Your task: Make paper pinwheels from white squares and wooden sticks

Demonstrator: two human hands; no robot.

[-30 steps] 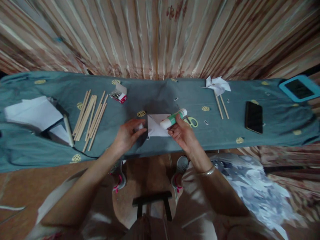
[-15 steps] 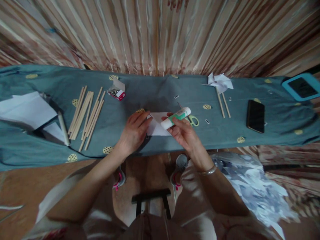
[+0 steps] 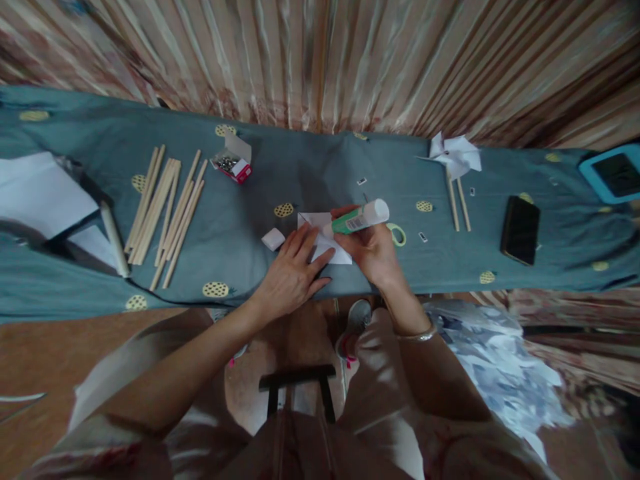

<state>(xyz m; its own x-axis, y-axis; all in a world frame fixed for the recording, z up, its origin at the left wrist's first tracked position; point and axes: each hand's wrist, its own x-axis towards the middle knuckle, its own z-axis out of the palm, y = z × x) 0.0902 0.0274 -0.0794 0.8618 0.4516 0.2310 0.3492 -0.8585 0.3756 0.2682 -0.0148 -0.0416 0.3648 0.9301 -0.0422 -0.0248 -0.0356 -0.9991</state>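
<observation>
A green and white glue stick (image 3: 356, 220) slants in my right hand (image 3: 373, 250), its uncapped end down against a small white sheet of paper (image 3: 340, 256). Flat on that paper lies my left hand (image 3: 293, 270), fingers spread and holding nothing. Just left of the sheet, the white cap (image 3: 273, 239) rests on the cloth. Behind my right hand, the light green handle of a pair of scissors (image 3: 398, 235) shows in part; the hand hides the rest.
Several wooden sticks (image 3: 167, 213) and an open box of small metal pins (image 3: 233, 163) lie left, beyond them white paper sheets (image 3: 40, 193). To the right are a paper pinwheel (image 3: 455, 155), two sticks (image 3: 459, 203), a phone (image 3: 521, 230) and a blue-framed tablet (image 3: 615, 175).
The cap has come off the glue stick and now lies on the cloth. My left hand has flattened onto the paper, and my right hand has tipped the glue stick down to it.
</observation>
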